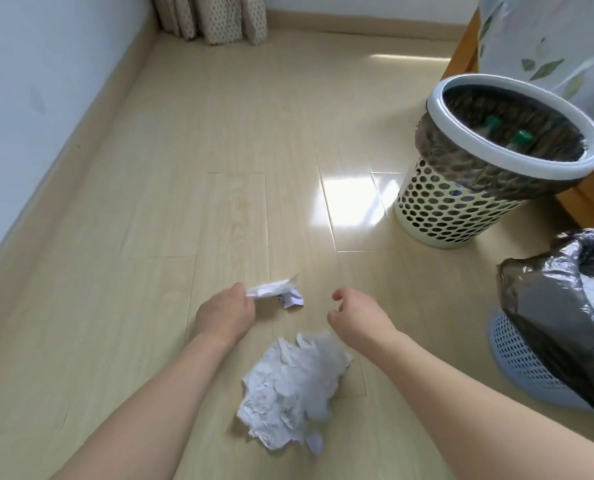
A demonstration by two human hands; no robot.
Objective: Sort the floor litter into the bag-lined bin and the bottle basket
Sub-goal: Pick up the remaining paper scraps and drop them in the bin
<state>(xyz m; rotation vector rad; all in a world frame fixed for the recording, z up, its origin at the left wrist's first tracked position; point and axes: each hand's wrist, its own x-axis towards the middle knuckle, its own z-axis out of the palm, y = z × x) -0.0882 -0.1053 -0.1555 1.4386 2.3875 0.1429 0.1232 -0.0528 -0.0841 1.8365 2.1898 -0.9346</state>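
Note:
My left hand (225, 314) pinches a small crumpled scrap of white paper (277, 292) just above the wooden floor. My right hand (352, 315) hovers to the right of it, fingers loosely curled, holding nothing. A large crumpled sheet of white paper (297, 386) lies on the floor between my forearms. At the right stands a cream perforated basket (437, 209) with a white rim and dark liner; two green-capped bottles (520, 138) lie inside. At the right edge a blue bin (520, 355) lined with a dark bag (548, 310) holds white paper.
A white wall with beige skirting (80, 133) runs along the left. Patterned curtains (212, 19) hang at the back. An orange wooden furniture leg (461, 53) and a leaf-print plastic cloth (531, 36) stand behind the basket. Sunlight glares on the floor (347, 199).

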